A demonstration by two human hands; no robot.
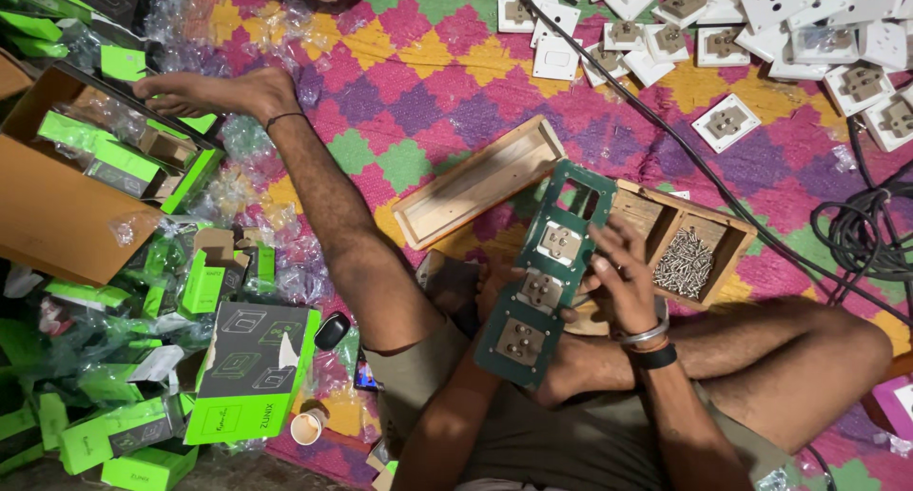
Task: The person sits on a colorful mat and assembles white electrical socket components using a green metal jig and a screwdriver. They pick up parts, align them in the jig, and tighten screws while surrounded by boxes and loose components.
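A person sits cross-legged on a patterned mat (428, 63) of pink, purple, green and yellow diamonds, holding a long green mounting frame (545, 280) tilted over the lap. Three socket modules (540, 289) sit in its lower openings, backs up, while the top opening stays bare. The right hand (620, 274) — bangles at the wrist — grasps the frame's right edge, fingers curled onto it. The left hand (495, 286) is mostly hidden beneath the frame, supporting it from below; its grip cannot be told. Just beside the frame, to the right, stands a wooden box (732, 234) holding screws (683, 263), and its wooden lid (475, 179) lies upturned to the left. White socket plates (728, 122) lie scattered towards the mat's far right corner — green cartons (252, 372) crowd the left edge.
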